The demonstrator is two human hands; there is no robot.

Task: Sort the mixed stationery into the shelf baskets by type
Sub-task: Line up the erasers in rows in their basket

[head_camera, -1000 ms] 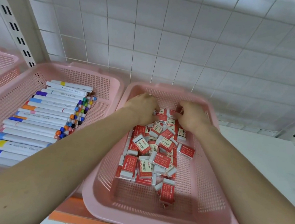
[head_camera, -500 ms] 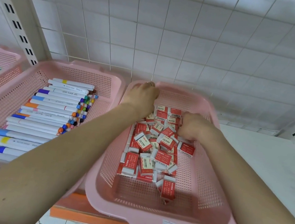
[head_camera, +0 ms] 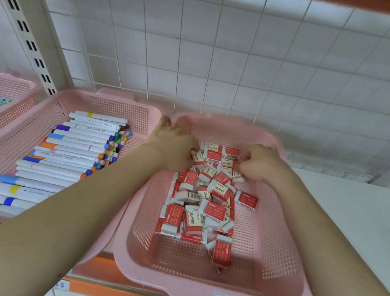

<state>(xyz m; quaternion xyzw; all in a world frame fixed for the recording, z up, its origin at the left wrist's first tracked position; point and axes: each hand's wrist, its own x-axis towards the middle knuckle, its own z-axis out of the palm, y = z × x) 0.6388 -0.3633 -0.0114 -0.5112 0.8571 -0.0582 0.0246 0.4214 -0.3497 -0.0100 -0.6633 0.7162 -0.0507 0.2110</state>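
Your right hand (head_camera: 260, 164) curls round erasers (head_camera: 218, 192) piled in the pink basket (head_camera: 269, 292); whether your left hand (head_camera: 172, 150) grips anything, can't tell. The markers (head_camera: 73, 152) fill the neighbouring basket (head_camera: 120, 106); sorting looks nearly done.

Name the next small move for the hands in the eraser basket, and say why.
Probably pull a few loose erasers back against the tidy far row. The left hand and right hand both dig into the pile at the pink basket's far end, and the rest lie jumbled.
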